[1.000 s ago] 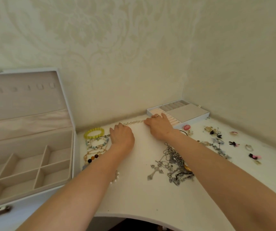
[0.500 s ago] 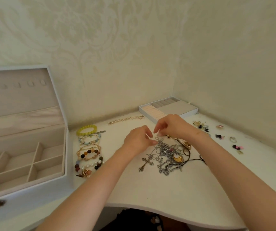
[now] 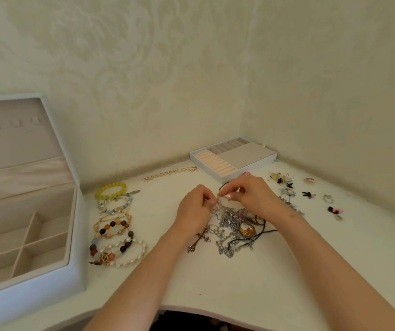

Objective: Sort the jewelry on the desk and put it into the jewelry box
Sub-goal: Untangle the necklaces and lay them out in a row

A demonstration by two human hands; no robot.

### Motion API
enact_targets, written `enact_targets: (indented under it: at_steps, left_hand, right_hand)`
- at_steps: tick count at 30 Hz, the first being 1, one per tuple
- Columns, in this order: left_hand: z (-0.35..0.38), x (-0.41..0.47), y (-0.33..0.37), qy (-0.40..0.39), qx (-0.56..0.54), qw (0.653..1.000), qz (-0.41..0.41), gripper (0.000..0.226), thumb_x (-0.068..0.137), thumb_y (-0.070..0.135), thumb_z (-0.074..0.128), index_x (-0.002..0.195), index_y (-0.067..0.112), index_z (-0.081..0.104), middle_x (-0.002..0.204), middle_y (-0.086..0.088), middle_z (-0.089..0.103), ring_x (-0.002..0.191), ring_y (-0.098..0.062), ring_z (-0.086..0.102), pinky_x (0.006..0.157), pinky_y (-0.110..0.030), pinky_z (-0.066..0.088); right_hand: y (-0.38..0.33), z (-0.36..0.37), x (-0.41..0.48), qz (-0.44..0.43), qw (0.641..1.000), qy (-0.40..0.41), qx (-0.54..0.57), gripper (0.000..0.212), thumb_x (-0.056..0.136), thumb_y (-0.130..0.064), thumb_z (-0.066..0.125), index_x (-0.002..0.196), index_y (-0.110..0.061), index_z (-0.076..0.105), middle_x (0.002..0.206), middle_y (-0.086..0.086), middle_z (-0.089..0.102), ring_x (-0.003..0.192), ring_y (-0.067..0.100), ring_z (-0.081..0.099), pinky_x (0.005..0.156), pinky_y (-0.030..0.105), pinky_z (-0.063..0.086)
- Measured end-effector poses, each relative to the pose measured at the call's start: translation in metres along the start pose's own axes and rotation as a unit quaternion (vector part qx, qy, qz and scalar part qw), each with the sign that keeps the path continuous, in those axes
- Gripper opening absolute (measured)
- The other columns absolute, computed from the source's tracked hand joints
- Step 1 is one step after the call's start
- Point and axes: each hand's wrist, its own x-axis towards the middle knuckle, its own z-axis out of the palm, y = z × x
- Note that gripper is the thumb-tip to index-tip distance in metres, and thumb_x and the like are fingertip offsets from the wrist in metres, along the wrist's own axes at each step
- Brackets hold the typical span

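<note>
A tangled pile of silver necklaces [image 3: 229, 231] with a cross pendant [image 3: 200, 238] and a gold locket [image 3: 246, 230] lies mid-desk. My left hand [image 3: 195, 209] and my right hand [image 3: 253, 195] meet just above its far edge, and each pinches a thin strand from the pile. A row of beaded bracelets [image 3: 115, 225] lies to the left, headed by a yellow-green one [image 3: 110, 190]. A gold chain [image 3: 170, 173] lies stretched out near the wall. The white jewelry box [image 3: 77, 237] stands open at far left, its visible compartments holding nothing.
A white ring tray [image 3: 218, 174] sits in the desk's back corner. Small earrings and rings [image 3: 308, 194] are scattered at the right. Walls close in behind and on the right. The desk's curved front edge [image 3: 215, 311] runs between my forearms.
Both hands left the gold chain lying by the wall and came back to the necklace pile. They now pinch a strand there. The view has shifted slightly right and down.
</note>
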Motion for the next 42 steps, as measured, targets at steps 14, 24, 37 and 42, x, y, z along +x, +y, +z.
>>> enact_targets:
  at_steps: [14, 24, 37, 42]
  left_hand:
    - [-0.014, -0.009, 0.015, -0.01, -0.322, 0.947, 0.006, 0.012, 0.093, 0.01, 0.053, 0.103, 0.003, 0.054, 0.075, -0.002, 0.069, 0.073, -0.006, 0.067, 0.072, -0.016, 0.052]
    - [-0.018, -0.018, 0.028, -0.072, -0.234, 0.969, 0.03, 0.008, 0.089, 0.019, 0.059, 0.086, 0.018, 0.066, 0.081, 0.012, 0.065, 0.063, 0.012, 0.05, 0.064, -0.007, 0.038]
    - [-0.027, -0.016, 0.026, -0.067, -0.353, 0.932, 0.039, 0.016, 0.079, 0.033, 0.058, 0.069, 0.031, 0.07, 0.078, 0.019, 0.064, 0.075, 0.004, 0.052, 0.08, -0.027, 0.035]
    - [-0.03, -0.014, 0.025, -0.077, -0.447, 0.89, 0.053, 0.018, 0.081, 0.024, 0.057, 0.069, 0.028, 0.07, 0.079, 0.011, 0.064, 0.079, -0.003, 0.056, 0.082, -0.026, 0.04]
  right_hand:
    - [-0.007, 0.004, -0.003, -0.05, 0.976, 0.108, 0.182, 0.008, 0.076, -0.019, 0.077, 0.075, -0.022, 0.07, 0.079, -0.005, 0.067, 0.069, 0.004, 0.058, 0.066, 0.019, 0.047]
    - [-0.012, -0.006, -0.005, -0.048, 0.937, 0.141, 0.316, 0.004, 0.079, -0.011, 0.073, 0.082, -0.01, 0.072, 0.075, -0.005, 0.067, 0.059, -0.005, 0.053, 0.055, 0.011, 0.044]
    - [0.009, -0.004, 0.003, 0.08, 0.951, 0.294, 0.046, 0.008, 0.087, -0.023, 0.065, 0.086, -0.016, 0.065, 0.083, -0.008, 0.066, 0.062, 0.009, 0.054, 0.06, 0.029, 0.043]
    - [0.012, -0.006, 0.003, 0.103, 0.952, 0.289, -0.02, 0.005, 0.088, -0.022, 0.064, 0.088, -0.018, 0.063, 0.083, -0.011, 0.061, 0.068, 0.016, 0.057, 0.059, 0.028, 0.039]
